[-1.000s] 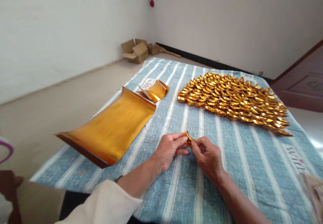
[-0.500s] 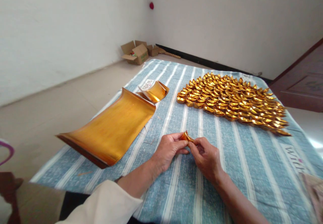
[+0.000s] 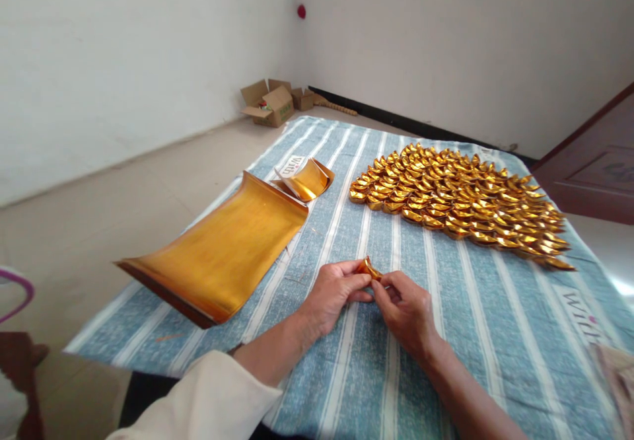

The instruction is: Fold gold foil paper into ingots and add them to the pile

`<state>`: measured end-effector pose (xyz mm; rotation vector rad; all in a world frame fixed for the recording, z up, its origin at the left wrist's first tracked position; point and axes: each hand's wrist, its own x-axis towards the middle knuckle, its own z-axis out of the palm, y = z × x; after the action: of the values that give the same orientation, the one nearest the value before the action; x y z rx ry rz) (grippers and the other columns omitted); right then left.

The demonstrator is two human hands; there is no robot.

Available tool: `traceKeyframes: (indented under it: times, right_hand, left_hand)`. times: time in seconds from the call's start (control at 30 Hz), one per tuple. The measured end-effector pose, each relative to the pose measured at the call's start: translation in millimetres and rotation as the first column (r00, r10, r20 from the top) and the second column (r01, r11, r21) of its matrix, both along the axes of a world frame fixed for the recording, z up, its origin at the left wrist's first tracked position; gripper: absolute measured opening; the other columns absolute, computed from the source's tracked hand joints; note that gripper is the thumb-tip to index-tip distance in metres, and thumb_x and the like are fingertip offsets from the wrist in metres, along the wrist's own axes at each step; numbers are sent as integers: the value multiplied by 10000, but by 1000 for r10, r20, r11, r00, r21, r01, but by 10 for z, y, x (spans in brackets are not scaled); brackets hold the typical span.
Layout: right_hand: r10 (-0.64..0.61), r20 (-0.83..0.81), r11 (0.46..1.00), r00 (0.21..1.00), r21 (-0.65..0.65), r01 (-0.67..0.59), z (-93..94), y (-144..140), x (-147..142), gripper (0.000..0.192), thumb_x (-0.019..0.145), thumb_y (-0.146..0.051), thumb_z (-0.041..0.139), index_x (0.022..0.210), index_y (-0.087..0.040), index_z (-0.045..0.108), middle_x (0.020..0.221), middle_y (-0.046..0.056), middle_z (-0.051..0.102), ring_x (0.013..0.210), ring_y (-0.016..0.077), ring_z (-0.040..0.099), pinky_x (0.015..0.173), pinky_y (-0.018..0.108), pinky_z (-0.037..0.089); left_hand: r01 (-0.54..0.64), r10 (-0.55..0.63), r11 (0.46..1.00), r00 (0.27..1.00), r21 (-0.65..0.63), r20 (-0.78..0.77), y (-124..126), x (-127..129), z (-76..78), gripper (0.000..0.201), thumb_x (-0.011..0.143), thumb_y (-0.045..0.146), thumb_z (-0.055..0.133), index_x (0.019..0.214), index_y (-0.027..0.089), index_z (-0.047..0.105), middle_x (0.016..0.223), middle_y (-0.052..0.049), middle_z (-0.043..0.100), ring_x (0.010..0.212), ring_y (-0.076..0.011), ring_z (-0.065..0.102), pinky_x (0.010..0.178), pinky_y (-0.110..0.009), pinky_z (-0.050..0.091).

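Observation:
My left hand (image 3: 334,294) and my right hand (image 3: 406,308) meet over a blue striped cloth (image 3: 446,334), both pinching one small folded piece of gold foil paper (image 3: 369,268) between their fingertips. The piece is mostly hidden by my fingers. To the left lies a curled stack of large gold foil sheets (image 3: 222,252). A smaller curled stack of gold sheets (image 3: 307,179) lies beyond it. Several finished gold paper ingots (image 3: 460,199) lie in overlapping rows at the far right of the cloth.
The cloth covers a low surface on a pale floor (image 3: 123,202). Open cardboard boxes (image 3: 270,102) sit in the far corner by the white walls. A dark wooden door (image 3: 599,162) stands at the right. A pink rim (image 3: 14,291) shows at the left edge.
My fingers have shifted slightly on the gold piece, pressing it closer together. The view has drifted a little; nothing else on the cloth has moved.

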<state>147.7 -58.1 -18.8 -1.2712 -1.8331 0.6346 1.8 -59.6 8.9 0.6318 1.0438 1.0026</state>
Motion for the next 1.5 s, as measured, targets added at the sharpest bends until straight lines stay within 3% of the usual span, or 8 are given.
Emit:
traceKeyframes:
  times: [0.17,0.47,0.9,1.2,1.5]
  right_hand:
    - [-21,-22,1000,1000,-13,21,-7,-3,-4,175,857,-279,546,705,-193,559,576,-19,557,459,103,506,470,233,388]
    - [-19,-4,1000,1000,11,19,-4,8,-13,193,863,-286,551,711,-176,597,621,5,602,515,117,561,506,233,422]
    - [51,-22,998,998,25,-50,-50,39,31,176,883,-313,553,784,-197,642,708,7,663,620,136,618,584,244,463]
    - [-28,-80,998,996,-56,23,-36,25,23,188,855,-387,593,792,-210,597,677,-2,686,583,149,664,547,240,505]
    - [-58,-79,994,995,-102,50,-31,28,29,252,817,-453,616,854,-210,558,721,30,708,613,191,693,522,267,523]
  left_hand:
    - [-48,48,999,996,2,80,-5,10,-10,276,827,306,634,974,77,681,953,-148,705,803,-190,683,614,-227,546]
    - [-38,37,999,999,36,11,-15,36,-29,323,817,369,653,964,83,674,949,-148,706,847,-228,693,660,-261,556]
    - [-19,22,999,998,50,-66,-6,21,-32,316,848,324,616,1053,89,669,943,-126,706,819,-190,686,648,-237,555]
    - [72,-73,996,997,48,5,4,-4,-44,294,808,273,651,1044,103,691,957,-105,702,825,-162,666,696,-225,550]
    - [36,-37,999,998,12,50,20,9,-71,295,791,213,668,1059,92,689,973,-125,705,808,-161,674,683,-212,550]
